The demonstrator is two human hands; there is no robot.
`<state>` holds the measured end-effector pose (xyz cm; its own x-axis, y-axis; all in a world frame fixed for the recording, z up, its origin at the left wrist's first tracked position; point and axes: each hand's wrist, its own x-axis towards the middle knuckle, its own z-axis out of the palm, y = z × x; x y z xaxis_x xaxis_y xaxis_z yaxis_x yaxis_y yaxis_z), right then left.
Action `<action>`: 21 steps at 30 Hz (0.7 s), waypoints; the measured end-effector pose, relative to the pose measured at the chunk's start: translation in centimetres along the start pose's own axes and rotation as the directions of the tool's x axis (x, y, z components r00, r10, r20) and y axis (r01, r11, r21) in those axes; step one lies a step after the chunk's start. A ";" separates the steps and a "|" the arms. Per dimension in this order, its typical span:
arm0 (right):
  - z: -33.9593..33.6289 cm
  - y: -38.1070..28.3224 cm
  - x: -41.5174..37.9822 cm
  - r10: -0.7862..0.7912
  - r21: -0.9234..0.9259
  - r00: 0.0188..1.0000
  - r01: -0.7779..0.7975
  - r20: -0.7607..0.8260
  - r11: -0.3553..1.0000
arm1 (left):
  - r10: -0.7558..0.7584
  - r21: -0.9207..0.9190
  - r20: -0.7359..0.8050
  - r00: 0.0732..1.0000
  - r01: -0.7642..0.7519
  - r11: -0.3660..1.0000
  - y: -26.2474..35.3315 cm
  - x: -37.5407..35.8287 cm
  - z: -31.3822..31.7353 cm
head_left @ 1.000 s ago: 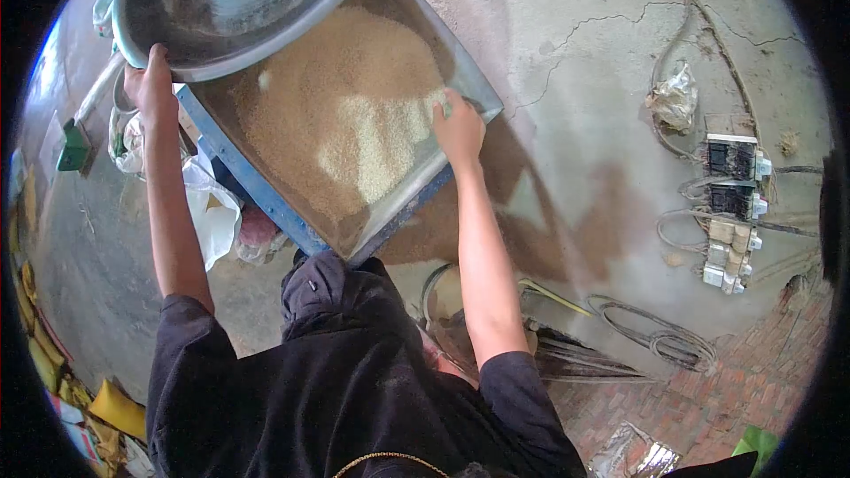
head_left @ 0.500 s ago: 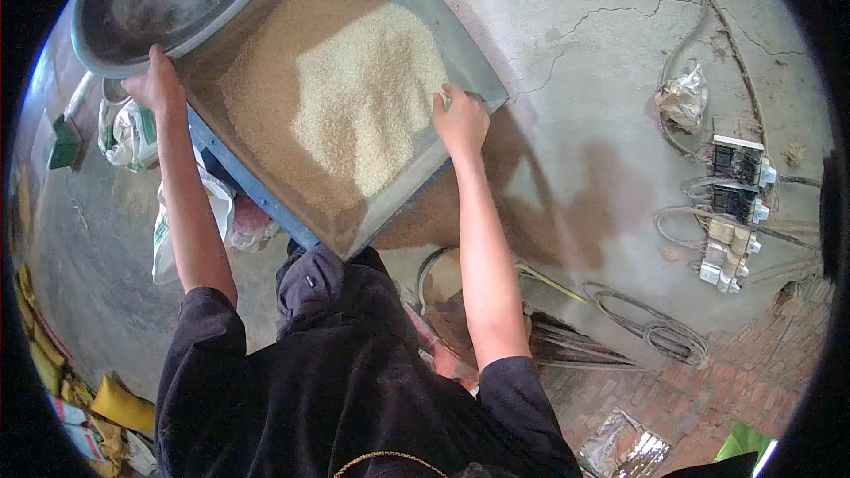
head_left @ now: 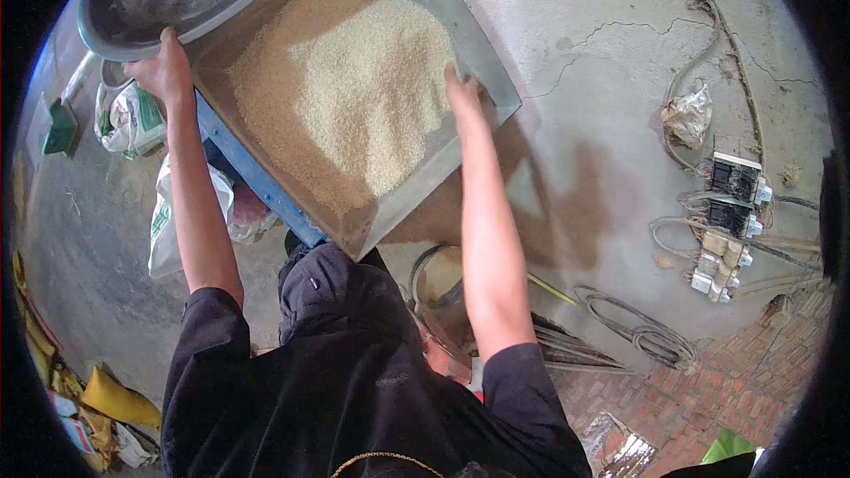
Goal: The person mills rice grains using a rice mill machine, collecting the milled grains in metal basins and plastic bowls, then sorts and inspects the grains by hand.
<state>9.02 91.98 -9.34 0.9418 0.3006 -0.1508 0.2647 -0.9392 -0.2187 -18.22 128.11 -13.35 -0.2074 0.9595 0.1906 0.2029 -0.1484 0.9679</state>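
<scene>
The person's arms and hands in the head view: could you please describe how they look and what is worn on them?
Both arms are bare from above the elbow down, under short black sleeves of a loose dark top. The left hand and right hand are bare too: no gloves, and no watch, ring or bracelet shows on either wrist. A thin golden cord runs along the garment's lower edge.

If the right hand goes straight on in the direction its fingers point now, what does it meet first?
The right hand rests at the edge of the grain in the metal hopper, fingers pointing up the slope. Straight on it would probably meet the pale grain heap first, though depth is hard to judge.
</scene>
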 end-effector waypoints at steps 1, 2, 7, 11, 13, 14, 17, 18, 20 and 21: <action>1.2 -1.7 0.9 0.259 0.183 0.965 -0.262 0.039 0.947 | -0.002 0.007 0.019 1.000 0.002 1.000 0.4 -0.2 -0.1; 2.4 -3.1 1.1 0.489 0.347 0.864 -0.499 0.123 0.794 | -0.004 0.015 0.038 0.999 0.004 1.000 0.7 -0.3 -0.2; 3.4 -8.4 -3.5 0.156 0.699 0.964 -0.263 0.214 0.665 | -0.022 -0.005 0.005 1.000 0.022 1.000 4.9 -2.3 -0.7; -1.4 -9.1 -4.7 -0.119 0.610 0.907 -0.171 0.405 0.773 | 0.022 0.028 -0.096 0.995 -0.019 0.999 3.1 -1.8 0.2; -2.1 -7.4 -2.6 -0.175 0.531 0.950 0.013 0.257 0.848 | -0.006 0.075 -0.123 0.992 0.016 0.997 2.9 -1.8 0.1; -0.3 -6.0 -0.6 -0.183 0.488 0.983 0.150 0.022 0.860 | -0.004 0.082 -0.131 0.991 0.015 0.997 3.2 -2.0 -0.1; 2.8 -4.9 2.0 -0.173 0.320 0.928 0.283 -0.330 0.904 | -0.050 0.038 -0.124 0.991 0.056 0.998 3.8 -2.2 0.2; 4.3 -4.9 2.0 -0.180 0.319 0.925 0.290 -0.334 0.902 | -0.051 0.034 -0.130 0.990 0.056 0.998 4.0 -2.2 0.1; 7.5 -6.1 1.2 -0.144 0.585 0.985 0.174 -0.098 0.792 | -0.032 0.075 -0.132 0.991 0.042 0.996 4.8 -2.5 -0.1; 6.8 -6.7 0.3 -0.153 0.584 0.984 0.179 -0.094 0.792 | -0.034 0.078 -0.141 0.989 0.045 0.996 4.9 -2.5 -0.1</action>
<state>6.09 99.49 -14.51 0.9056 0.4235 -0.0240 0.2570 -0.5927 -0.7633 -16.79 124.91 -9.03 -0.3472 0.9206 0.1789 0.2675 -0.0857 0.9597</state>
